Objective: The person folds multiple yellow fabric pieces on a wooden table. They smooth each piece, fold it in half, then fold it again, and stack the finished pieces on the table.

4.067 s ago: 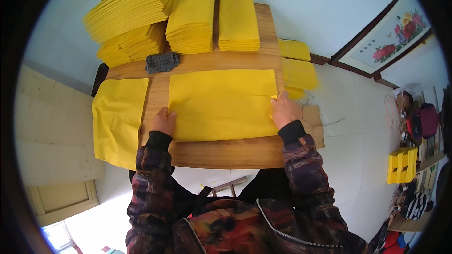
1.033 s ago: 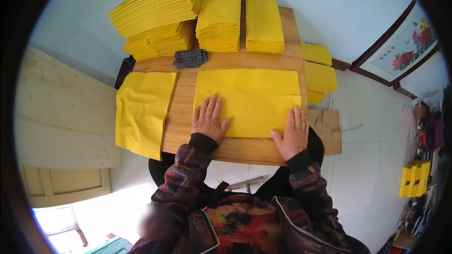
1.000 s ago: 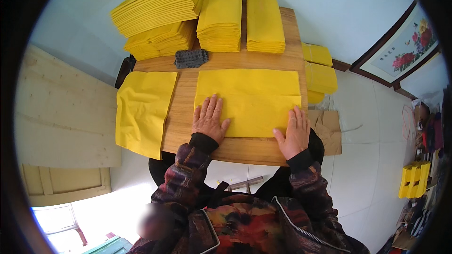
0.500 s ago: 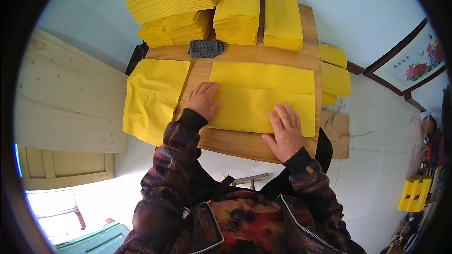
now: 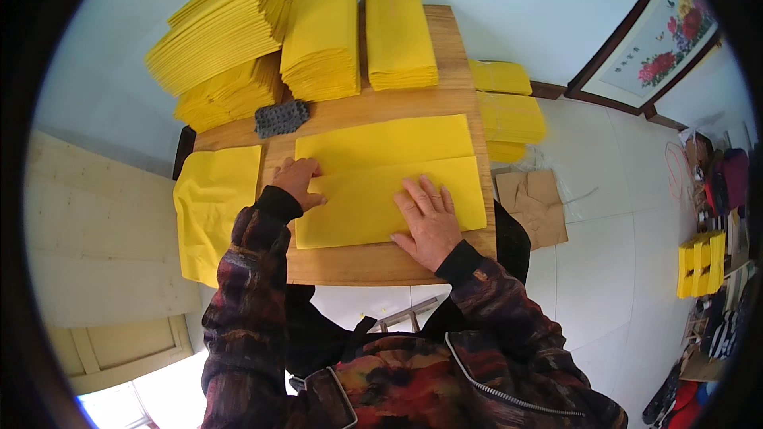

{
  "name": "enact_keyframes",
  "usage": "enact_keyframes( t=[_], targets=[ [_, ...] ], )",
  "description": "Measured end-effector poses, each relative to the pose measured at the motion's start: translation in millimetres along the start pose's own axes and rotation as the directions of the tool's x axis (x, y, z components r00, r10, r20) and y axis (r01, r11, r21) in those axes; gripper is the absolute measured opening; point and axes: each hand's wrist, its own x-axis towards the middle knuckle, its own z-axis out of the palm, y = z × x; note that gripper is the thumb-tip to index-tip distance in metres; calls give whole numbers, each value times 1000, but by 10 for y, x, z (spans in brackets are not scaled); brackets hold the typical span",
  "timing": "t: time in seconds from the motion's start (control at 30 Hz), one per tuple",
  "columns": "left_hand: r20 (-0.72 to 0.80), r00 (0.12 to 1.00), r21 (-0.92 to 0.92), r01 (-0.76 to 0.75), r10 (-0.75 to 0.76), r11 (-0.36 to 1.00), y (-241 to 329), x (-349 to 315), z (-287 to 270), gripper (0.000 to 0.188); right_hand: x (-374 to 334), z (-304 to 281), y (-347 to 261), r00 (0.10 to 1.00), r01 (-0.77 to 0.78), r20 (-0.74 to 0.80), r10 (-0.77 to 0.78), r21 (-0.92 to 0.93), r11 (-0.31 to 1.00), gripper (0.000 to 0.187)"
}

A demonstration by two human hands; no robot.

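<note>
A yellow sheet (image 5: 362,210), its near part folded over so a strip of the far part shows, lies flat on the wooden table (image 5: 358,268). My left hand (image 5: 297,181) rests at its left edge by the fold, fingers a little bent and thumb apart. Flat on the folded layer, toward its right side, is my right hand (image 5: 429,222) with fingers spread. Left of my left hand, another yellow sheet (image 5: 216,206), loose and creased, hangs over the table's edge. Just beyond is a dark grey textured pad (image 5: 282,118).
Tall stacks of folded yellow sheets (image 5: 319,36) line the table's far side. More yellow bundles (image 5: 509,115) and brown paper (image 5: 531,206) lie to the table's right. A pale wooden board (image 5: 103,230) stands left. A framed flower picture (image 5: 660,40) leans at the far right.
The view has turned, so the table and stacks sit further left in the picture. Both hands keep nearly the same places on the folded sheet.
</note>
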Motion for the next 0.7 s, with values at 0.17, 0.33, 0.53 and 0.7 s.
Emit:
enact_keyframes(
  t=[0.17,0.33,0.53,0.7],
  targets=[
    [15,998,67,-68,68,995,-132,75,75,48,-27,26,24,1000,1,-25,0,24,1000,63],
    [-12,995,85,-97,98,992,-100,41,68,48,-41,22,30,1000,0,-13,0,27,1000,62],
    [16,999,11,-35,35,999,-50,21,24,53,-47,11,36,1000,-3,-15,4,39,999,59],
    [3,1000,75,-31,31,997,-129,11,108,50,-41,0,3,999,-26,-21,27,38,999,58]
  ],
)
